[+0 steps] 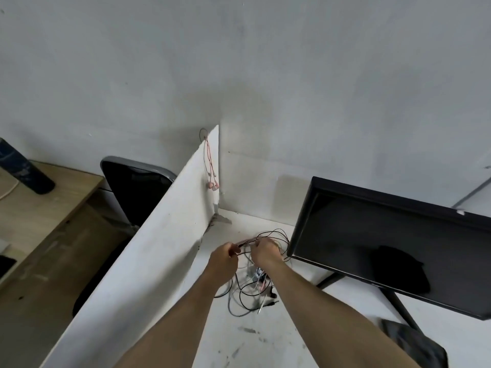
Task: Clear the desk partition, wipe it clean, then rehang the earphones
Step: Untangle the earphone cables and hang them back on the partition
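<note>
A white desk partition (164, 235) runs from the lower left up to the wall. Pink earphones (211, 179) hang from a hook near its far top end. Over the white desk (292, 328), both my hands hold one tangle of black earphone cable (276, 235). My left hand (225, 257) pinches a strand of it. Just to the right, my right hand (264, 251) grips a bunch of its loops. More earphone cords (247, 296), black, grey and white, lie in a heap on the desk below my hands.
A black monitor (393, 245) on a stand fills the right side, close to my right hand. A dark grey cloth (417, 343) lies on the desk at the lower right. Beyond the partition stand a black chair (132, 187) and a wooden desk (39, 208).
</note>
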Motion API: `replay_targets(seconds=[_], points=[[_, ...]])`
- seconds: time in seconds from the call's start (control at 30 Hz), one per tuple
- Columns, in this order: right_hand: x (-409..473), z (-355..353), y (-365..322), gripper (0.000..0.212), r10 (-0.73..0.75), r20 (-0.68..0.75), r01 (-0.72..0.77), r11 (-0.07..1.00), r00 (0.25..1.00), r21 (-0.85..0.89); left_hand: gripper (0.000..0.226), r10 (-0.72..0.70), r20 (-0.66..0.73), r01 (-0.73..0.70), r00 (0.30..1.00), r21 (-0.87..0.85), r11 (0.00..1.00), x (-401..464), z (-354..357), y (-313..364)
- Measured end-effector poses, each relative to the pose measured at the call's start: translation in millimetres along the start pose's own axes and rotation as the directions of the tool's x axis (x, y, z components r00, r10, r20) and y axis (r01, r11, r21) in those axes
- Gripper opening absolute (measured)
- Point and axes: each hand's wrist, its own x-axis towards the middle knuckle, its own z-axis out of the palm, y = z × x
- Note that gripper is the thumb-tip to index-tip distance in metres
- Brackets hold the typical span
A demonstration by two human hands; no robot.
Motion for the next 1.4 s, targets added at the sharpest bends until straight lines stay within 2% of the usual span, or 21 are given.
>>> replay_targets(seconds=[0.1,0.2,0.23,0.3,0.37,0.4,0.47,0.6,0.73,0.87,0.97,1.07,1.23,1.33,1.4], points=[[-10.8,-7.7,-11.2,0.032,-0.088,-0.047,0.093,0.990,0.995,0.110,0.034,-0.001,-0.022,0.001,1.000,-0.007,1.000,4.0,-1.5,-4.9],[-34.5,-35.8,-27.5,0.028,-0.202,-0.109,0.216,0.968,0.973,0.130,0.047,-0.031,0.002,0.031,1.000,-0.118,0.993,-1.6,-9.6,14.0],[-44.0,-47.2,-35.9,0.028,-0.238,-0.115,0.253,0.956,0.965,0.149,0.053,-0.008,0.008,0.009,1.000,-0.120,0.993,-2.9,-14.3,23.0],[-66.0,-75.0,-53.2,0.029,-0.320,-0.122,0.339,0.920,0.940,0.199,0.061,0.096,0.013,-0.096,0.995,-0.022,0.995,-5.9,-25.9,42.0],[-92.2,-106.5,-68.7,0.028,-0.394,-0.125,0.413,0.886,0.910,0.210,0.053,0.198,0.013,-0.198,0.980,0.119,0.973,-14.8,-37.4,65.9],[-103.9,-121.2,-75.9,0.028,-0.426,-0.127,0.444,0.873,0.896,0.204,0.039,0.239,0.011,-0.238,0.971,0.159,0.958,-21.8,-43.0,79.1],[-131.0,-154.5,-89.0,0.028,-0.467,-0.169,0.495,0.845,0.868,0.203,0.009,0.294,0.014,-0.293,0.956,0.128,0.948,-40.4,-54.7,107.7],[-177.4,-215.5,-105.3,0.031,-0.522,-0.294,0.586,0.784,0.801,0.205,0.018,0.308,0.078,-0.308,0.948,-0.006,0.951,-72.1,-75.2,144.0],[-205.5,-255.8,-108.0,0.030,-0.537,-0.349,0.618,0.765,0.768,0.181,0.026,0.355,0.051,-0.351,0.934,-0.063,0.934,-106.8,-100.0,173.8],[-216.3,-261.5,-94.7,0.027,-0.490,-0.206,0.513,0.855,0.847,0.079,0.034,0.374,0.054,-0.372,0.926,-0.038,0.927,-131.5,-127.8,198.8],[-218.9,-255.5,-86.4,0.025,-0.432,-0.095,0.440,0.891,0.897,0.109,0.031,0.387,0.087,-0.390,0.918,0.032,0.920,-140.2,-142.0,209.5],[-226.8,-249.6,-81.8,0.024,-0.405,-0.037,0.407,0.908,0.913,0.101,0.023,0.423,0.141,-0.437,0.895,0.083,0.896,-149.4,-151.4,216.3],[-238.0,-237.5,-73.3,0.032,-0.359,-0.031,0.360,0.931,0.933,0.058,0.022,0.456,0.209,-0.460,0.865,-0.036,0.887,-164.6,-158.9,228.5],[-242.8,-231.6,-69.7,0.041,-0.361,0.118,0.359,0.932,0.925,0.038,0.019,0.438,0.222,-0.428,0.871,-0.093,0.899,-166.4,-157.8,231.7],[-243.5,-225.5,-66.8,0.052,-0.378,0.207,0.368,0.926,0.902,0.085,0.017,0.425,0.225,-0.406,0.877,-0.127,0.905,-167.3,-158.3,233.1]])
